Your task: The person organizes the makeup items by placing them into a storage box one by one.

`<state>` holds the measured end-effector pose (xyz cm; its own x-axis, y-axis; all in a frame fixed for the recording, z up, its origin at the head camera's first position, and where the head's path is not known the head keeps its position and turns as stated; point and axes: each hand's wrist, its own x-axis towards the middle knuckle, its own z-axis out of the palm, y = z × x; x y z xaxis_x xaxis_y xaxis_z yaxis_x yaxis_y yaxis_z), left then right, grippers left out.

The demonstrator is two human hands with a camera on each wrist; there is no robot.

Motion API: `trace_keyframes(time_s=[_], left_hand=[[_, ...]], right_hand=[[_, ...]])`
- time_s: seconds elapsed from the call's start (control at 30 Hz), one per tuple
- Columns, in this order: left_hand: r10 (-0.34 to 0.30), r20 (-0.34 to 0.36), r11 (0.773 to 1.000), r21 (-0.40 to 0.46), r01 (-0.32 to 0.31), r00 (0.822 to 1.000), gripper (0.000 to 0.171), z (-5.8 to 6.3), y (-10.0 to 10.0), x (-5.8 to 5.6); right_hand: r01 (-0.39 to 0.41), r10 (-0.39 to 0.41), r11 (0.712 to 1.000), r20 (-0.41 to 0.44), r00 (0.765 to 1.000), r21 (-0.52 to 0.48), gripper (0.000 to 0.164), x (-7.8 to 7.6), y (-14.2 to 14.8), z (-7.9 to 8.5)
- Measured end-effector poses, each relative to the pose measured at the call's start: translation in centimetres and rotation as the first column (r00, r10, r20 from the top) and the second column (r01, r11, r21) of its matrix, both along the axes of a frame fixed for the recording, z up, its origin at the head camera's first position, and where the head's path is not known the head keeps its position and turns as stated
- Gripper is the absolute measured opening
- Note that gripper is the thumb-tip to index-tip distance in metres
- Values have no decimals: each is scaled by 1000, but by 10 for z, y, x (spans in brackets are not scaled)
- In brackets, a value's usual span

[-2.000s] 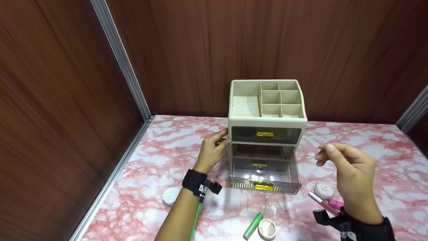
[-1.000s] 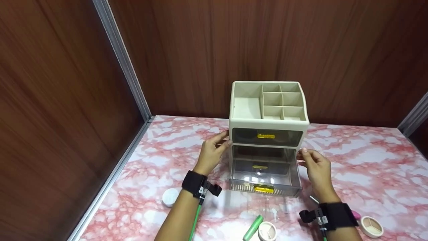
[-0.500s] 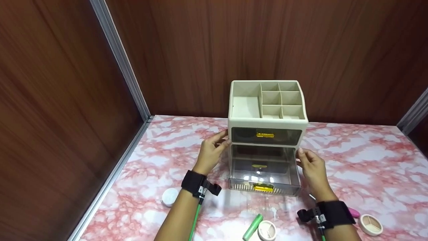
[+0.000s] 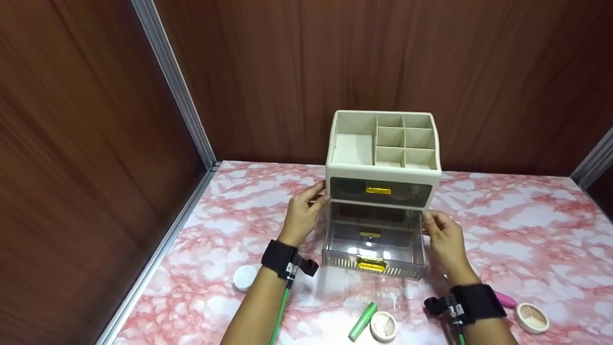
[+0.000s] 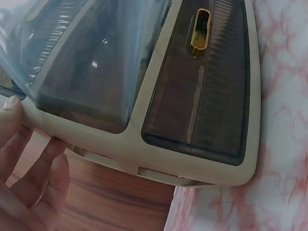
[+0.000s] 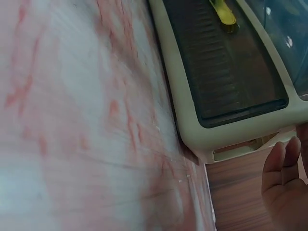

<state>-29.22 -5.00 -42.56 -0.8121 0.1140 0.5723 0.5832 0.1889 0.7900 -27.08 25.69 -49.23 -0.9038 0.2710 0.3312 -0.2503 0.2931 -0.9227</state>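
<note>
A cream makeup organizer (image 4: 383, 170) stands on the table, with divided compartments on top and smoky clear drawers below. Its middle drawer (image 4: 373, 268) is pulled out and looks bare inside; the top drawer (image 4: 347, 190) is pushed in. My left hand (image 4: 302, 213) grips the organizer's left side, thumb at the front edge and fingers along the side. On the opposite side, my right hand (image 4: 445, 237) holds the right edge in the same way. In the right wrist view, some fingertips (image 6: 291, 149) show beside the organizer's side wall, while the thumb is out of sight.
In front lie a green tube (image 4: 363, 321) and a round cream compact (image 4: 383, 326). A white round container (image 4: 245, 278) is beside my left forearm. Near my right wrist are a pink item (image 4: 505, 299), partly hidden, and a three-part palette (image 4: 532, 317). Wood-patterned panels (image 4: 287, 72) enclose the table.
My right hand has come in from the right and taken hold of the organizer's right side. The open drawer's front has shifted slightly left. My left hand keeps its hold.
</note>
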Motion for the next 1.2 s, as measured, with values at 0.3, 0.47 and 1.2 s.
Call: trace_keyframes(time_s=[0.3, 0.47, 1.2], left_hand=[[-14, 14, 1000, 23, 14, 1000, 43, -26, -2, -21], [-13, 16, 1000, 21, 13, 1000, 41, -25, -3, -22], [37, -18, 995, -90, -39, 999, 22, 11, -67, 30]], right_hand=[[40, -40, 999, -7, 999, -22, 31, -1, -3, -1], [22, -22, 1000, 11, 1000, -10, 34, -1, -2, 1], [4, 1, 988, 31, 1000, -157, 38, -3, -4, -11]])
